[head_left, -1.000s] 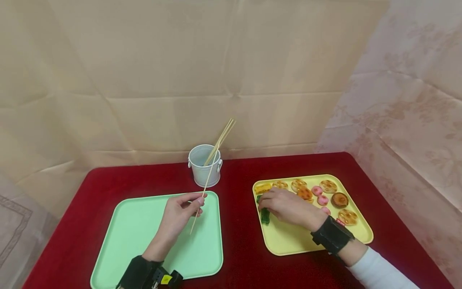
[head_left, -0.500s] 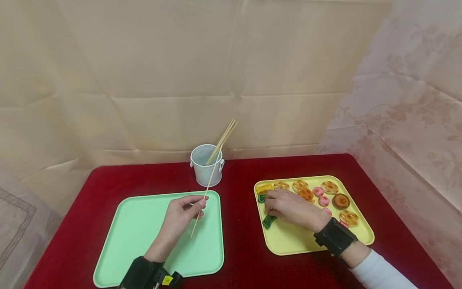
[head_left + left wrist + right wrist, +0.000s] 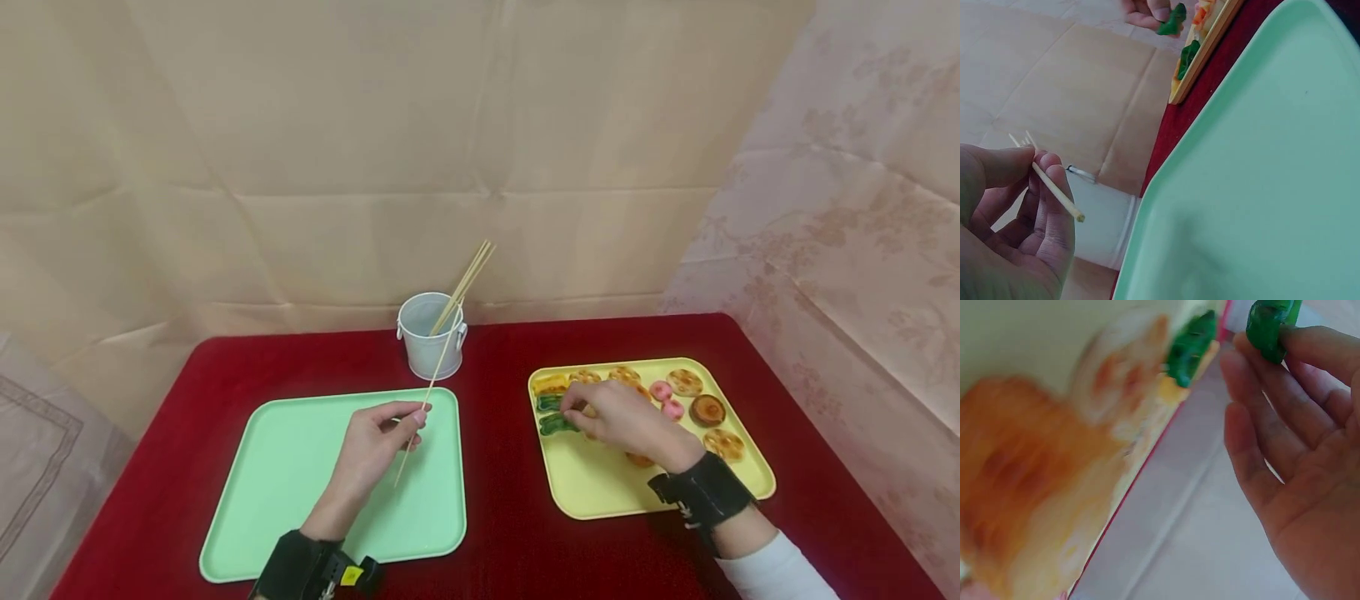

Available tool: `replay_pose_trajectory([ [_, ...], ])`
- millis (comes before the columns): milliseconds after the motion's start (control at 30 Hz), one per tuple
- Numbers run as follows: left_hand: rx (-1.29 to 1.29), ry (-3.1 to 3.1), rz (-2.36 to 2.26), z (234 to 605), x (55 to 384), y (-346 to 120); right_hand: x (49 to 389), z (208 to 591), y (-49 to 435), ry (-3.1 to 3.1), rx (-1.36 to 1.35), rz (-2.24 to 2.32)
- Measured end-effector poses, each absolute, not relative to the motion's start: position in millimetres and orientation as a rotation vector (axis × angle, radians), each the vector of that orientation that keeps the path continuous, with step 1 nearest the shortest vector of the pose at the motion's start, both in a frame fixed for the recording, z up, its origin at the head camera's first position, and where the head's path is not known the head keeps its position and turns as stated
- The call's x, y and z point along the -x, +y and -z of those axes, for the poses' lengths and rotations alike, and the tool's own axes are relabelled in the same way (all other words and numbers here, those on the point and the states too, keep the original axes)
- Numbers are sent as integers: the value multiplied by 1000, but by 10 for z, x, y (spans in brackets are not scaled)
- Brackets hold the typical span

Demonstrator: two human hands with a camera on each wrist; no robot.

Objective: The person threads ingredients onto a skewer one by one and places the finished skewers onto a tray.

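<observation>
My left hand (image 3: 375, 442) pinches a thin bamboo skewer (image 3: 439, 358) between thumb and fingers, over the mint-green tray (image 3: 322, 475). The skewer slants, its far end overlapping the bucket in the head view; in the left wrist view its blunt end (image 3: 1075, 214) points toward the tray. Over the left side of the yellow tray (image 3: 600, 492), my right hand (image 3: 630, 421) holds a glossy green pepper piece (image 3: 1269, 328) between thumb and fingertips, lifted off the tray in the left wrist view. A second green pepper piece (image 3: 549, 402) lies on the tray beside it.
A white metal bucket (image 3: 429, 354) with several skewers (image 3: 472, 271) stands behind the mint-green tray. Yellow pieces (image 3: 551, 383), lotus-root-like slices (image 3: 684, 382), pink balls (image 3: 672, 409) and a brown mushroom-like cap (image 3: 707, 410) lie on the yellow tray. Red cloth (image 3: 495, 467) covers the table.
The right hand has taken the front green pepper piece, turned it and raised it, shifting slightly right. The left hand holds the skewer almost unmoved.
</observation>
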State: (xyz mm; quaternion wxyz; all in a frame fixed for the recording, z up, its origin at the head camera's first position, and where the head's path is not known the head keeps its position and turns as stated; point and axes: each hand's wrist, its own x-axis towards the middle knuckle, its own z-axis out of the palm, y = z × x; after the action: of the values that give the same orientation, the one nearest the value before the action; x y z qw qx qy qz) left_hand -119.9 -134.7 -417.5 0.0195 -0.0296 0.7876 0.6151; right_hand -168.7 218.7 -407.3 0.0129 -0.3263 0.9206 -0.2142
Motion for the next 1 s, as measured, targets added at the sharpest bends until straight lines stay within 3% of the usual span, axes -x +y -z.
replay_pose_trajectory([
  [433, 101, 2529, -1887, 4089, 1215, -1402, 1628, 4001, 1970, 2975, 454, 1213],
  [1000, -20, 2687, -1592, 4090, 1043, -1531, 1532, 4153, 1833, 2797, 132, 1589],
])
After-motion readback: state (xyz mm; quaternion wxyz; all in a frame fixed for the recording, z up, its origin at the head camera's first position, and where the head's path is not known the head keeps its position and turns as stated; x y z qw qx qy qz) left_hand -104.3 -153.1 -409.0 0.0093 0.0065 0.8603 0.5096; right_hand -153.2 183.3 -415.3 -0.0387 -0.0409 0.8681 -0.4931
